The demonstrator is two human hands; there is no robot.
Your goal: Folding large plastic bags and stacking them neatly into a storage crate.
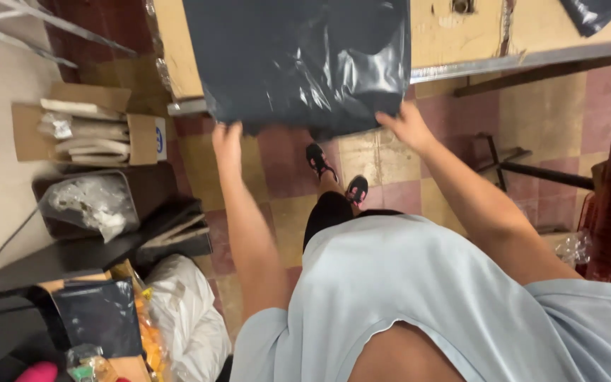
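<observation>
Only the head view here, looking straight down. You've got a big black plastic bag [305, 60] draped over the near edge of the worktable [454, 35], and everything else hangs off that table. Your left hand [226, 145] is pinched shut on the bag's lower left corner, just below the table edge. Your right hand [408, 126] is closed on the lower right edge of the bag, fingers tucked under the plastic, so you can't see how tight that grip really is.

What could bite you, I reckon: the plastic looks slick and thin, so a hard tug against the table's metal edge strip [532, 60] might snag or tear it. Your shoes [337, 175] stand right under the hanging bag, and left of the table there's a cardboard box [86, 131] and a pile of clutter, so stepping sideways could trip you.
</observation>
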